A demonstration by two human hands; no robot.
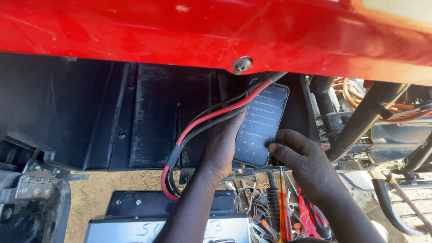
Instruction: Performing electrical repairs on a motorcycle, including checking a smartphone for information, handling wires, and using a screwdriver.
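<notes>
My left hand holds a dark smartphone upright by its left edge, screen lit with a list. My right hand touches the phone's lower right corner with the thumb on the screen edge. A red cable and black cables run diagonally across the back of my left hand and over the phone's top. Both hands are under a red vehicle body panel, in front of a black metal compartment wall.
A bolt sits in the red panel's lower edge. Below lie a black and silver box, an orange-handled screwdriver, red-handled pliers and loose wires. Black frame tubes and orange cables fill the right; sandy ground shows below.
</notes>
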